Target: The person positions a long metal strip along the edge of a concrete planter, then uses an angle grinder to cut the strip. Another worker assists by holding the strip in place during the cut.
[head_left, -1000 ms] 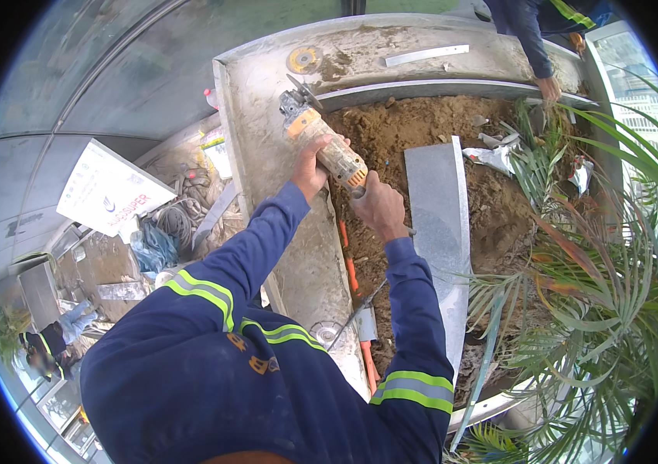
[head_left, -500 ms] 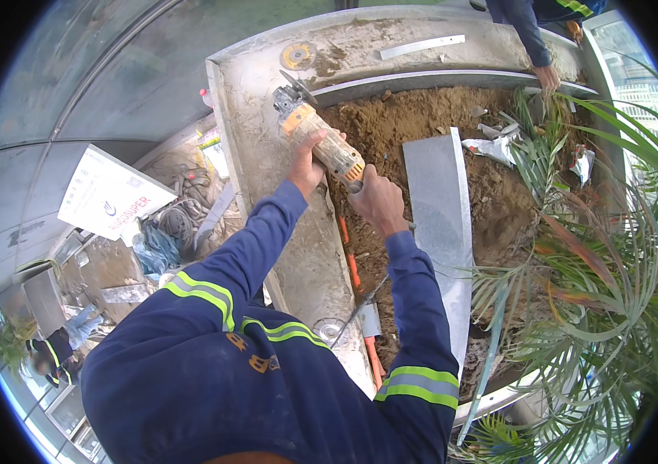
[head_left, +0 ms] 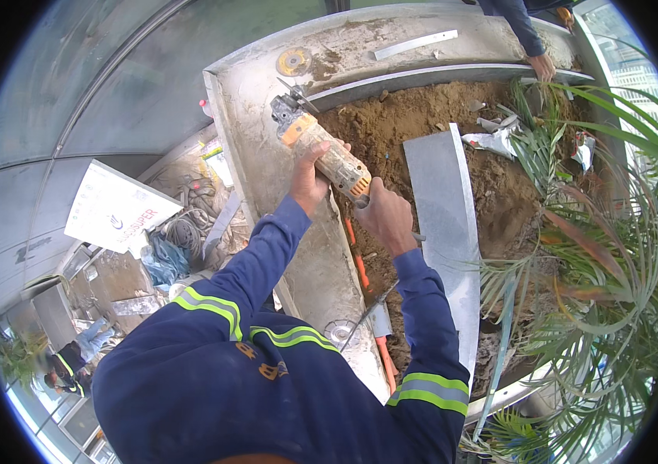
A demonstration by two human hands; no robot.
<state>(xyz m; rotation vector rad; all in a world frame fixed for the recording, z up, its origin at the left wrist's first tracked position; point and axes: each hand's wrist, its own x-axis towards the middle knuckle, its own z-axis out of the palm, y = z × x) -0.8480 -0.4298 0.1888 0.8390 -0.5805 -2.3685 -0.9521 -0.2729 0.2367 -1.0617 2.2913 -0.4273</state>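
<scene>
An orange, dust-covered angle grinder is in both my hands, tilted across the planter's corner. My left hand wraps round its body near the head, and my right hand grips its rear end. At the grinder's head the disc, seen nearly edge-on, lies close to the end of a long grey metal strip that curves along the planter's far side. I cannot tell whether disc and strip touch. Right of my right hand, a wide grey sheet-metal piece lies on the brown soil.
A co-worker's hand holds the strip's far right end. A loose disc and a short metal strip lie on the concrete ledge. Palm fronds crowd the right. A white box and coiled cable are left.
The view has shifted slightly. Both hands keep their hold on the grinder, which stays close to the strip's end. The co-worker's hand remains at the strip's right end.
</scene>
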